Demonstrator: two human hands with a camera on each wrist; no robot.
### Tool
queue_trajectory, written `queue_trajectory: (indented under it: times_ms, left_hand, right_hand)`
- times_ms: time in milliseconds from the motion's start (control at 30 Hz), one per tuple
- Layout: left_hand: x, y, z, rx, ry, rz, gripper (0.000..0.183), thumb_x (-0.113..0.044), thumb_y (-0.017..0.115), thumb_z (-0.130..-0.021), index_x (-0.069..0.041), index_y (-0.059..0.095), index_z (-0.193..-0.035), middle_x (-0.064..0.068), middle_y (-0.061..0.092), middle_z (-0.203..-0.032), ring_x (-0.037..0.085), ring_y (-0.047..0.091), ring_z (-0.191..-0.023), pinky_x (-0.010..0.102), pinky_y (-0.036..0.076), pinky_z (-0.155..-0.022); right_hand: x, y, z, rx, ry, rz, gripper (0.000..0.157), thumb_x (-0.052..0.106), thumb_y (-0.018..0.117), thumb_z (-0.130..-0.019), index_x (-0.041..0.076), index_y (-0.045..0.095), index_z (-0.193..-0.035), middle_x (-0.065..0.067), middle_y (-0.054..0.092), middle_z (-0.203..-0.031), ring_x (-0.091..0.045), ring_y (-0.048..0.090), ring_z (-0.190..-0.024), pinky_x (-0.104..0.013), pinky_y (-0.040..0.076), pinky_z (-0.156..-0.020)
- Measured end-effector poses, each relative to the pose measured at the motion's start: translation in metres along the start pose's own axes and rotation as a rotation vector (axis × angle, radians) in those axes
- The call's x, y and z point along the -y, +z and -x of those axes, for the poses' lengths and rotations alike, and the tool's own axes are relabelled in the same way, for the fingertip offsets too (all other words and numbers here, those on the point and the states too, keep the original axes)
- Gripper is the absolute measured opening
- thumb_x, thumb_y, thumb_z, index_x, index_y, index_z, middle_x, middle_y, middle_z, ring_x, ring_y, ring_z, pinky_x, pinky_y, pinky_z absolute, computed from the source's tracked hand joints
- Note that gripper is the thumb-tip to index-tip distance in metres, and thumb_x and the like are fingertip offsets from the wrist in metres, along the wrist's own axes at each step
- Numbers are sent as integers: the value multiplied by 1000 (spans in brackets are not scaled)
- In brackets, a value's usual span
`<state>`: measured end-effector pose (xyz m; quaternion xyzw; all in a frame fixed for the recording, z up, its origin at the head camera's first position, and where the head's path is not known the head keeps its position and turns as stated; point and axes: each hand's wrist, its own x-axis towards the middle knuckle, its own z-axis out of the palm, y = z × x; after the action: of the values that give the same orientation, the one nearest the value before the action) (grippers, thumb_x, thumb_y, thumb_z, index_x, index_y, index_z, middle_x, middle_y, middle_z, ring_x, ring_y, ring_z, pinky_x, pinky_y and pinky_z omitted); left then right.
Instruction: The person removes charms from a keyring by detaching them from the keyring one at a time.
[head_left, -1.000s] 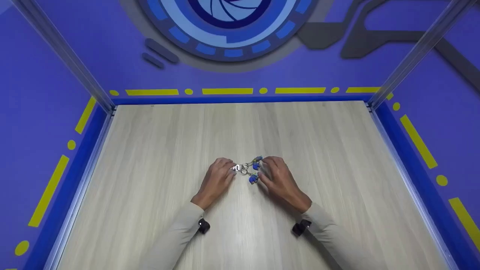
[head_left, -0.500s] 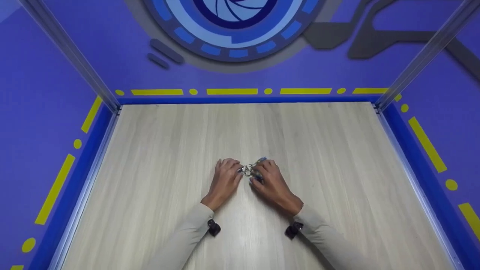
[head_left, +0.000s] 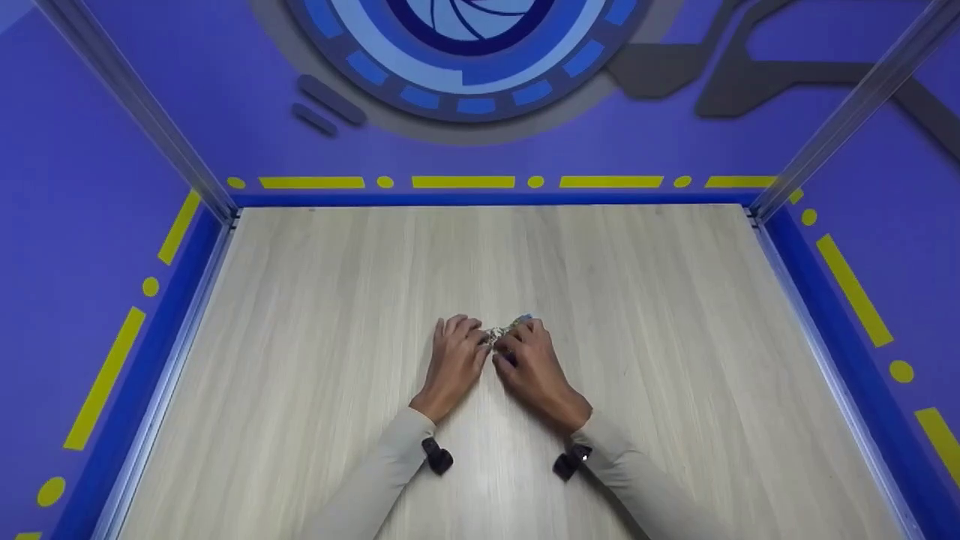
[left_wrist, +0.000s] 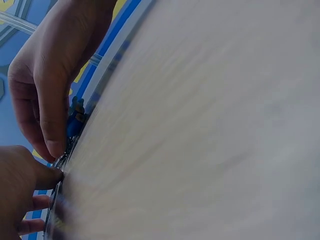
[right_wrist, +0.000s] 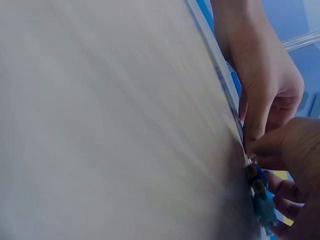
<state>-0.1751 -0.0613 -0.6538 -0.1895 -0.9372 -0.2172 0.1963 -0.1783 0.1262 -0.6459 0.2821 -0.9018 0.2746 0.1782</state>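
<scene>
2 hands, nearly fingertip to fingertip, working low over the wooden table (head_left: 337, 300)! On the left, the left hand (head_left: 455, 356) has a narrow grip, thumb and finger pinching the metal end of a silver keyring (head_left: 495, 335). That keyring sits right in the gap, around the middle of the table from side to side, mostly covered by fingers. Next along, the right hand (head_left: 529, 364) also looks narrow, its fingers bent and pinching the other side of the keyring; a blue charm (right_wrist: 257, 175) pokes out beneath it in the right wrist view. Whether that's 1 charm or more, the fingers won't let anyone tell.

Danger here? Small metal, so a pinch that loosens could let a ring slip; 2 thumbs this close could block each other, and a charm caught under the right palm could twist the rings.

Now the edges. Far left, the metal rail (head_left: 166, 382) stands well apart from the left hand, with a broad stretch of wood between. The back wall (head_left: 637, 150) is well beyond both. Far right, another rail (head_left: 834, 379) leaves similar room. Plenty of space outward; inward, barely any between the hands.
</scene>
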Motion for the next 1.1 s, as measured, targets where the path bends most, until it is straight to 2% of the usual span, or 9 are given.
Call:
queue_trajectory:
  times_ms: [300,467,800,933,1033,1100]
  left_hand:
    - [-2,0,-1,-11,-5,18,8,-16,84,-98,-13,85,-105,9,76,-125,34,63,-128,76,44,-110]
    - [-3,0,-1,-19,-14,36,6,-16,84,-97,-13,85,-103,9,76,-124,34,64,-127,77,43,-110]
    - [-7,-6,2,58,-49,44,6,-17,81,-101,-14,86,-102,10,75,-130,35,63,-133,79,40,-113]
    - [-8,-10,3,75,-58,94,6,-17,82,-100,-13,86,-101,11,75,-130,38,61,-135,79,38,-115]
    - [-8,-14,5,76,-61,165,6,-15,82,-99,-11,87,-101,13,76,-127,40,61,-134,78,37,-116]
    - [-7,-17,6,61,-54,209,5,-13,82,-99,-9,86,-99,14,77,-122,38,63,-130,70,42,-116]
  right_hand:
    - [4,2,-4,-5,73,31,8,7,88,-90,5,81,-94,-11,71,-100,-37,60,-106,-57,51,-90]
    - [4,0,-3,8,102,-11,5,6,85,-92,6,80,-94,-11,70,-99,-36,59,-103,-56,50,-89]
    - [6,-5,1,22,112,-94,9,2,81,-96,3,73,-98,-11,69,-101,-37,58,-106,-56,48,-93]
    - [5,-8,1,25,122,-135,7,1,78,-99,3,72,-102,-12,70,-104,-36,59,-106,-55,49,-94]
    - [0,-5,3,-5,93,-181,8,0,76,-99,5,72,-102,-9,71,-101,-34,58,-105,-54,48,-93]
    - [0,-7,3,-8,81,-203,8,-1,76,-99,4,71,-102,-9,71,-100,-35,58,-104,-54,47,-93]
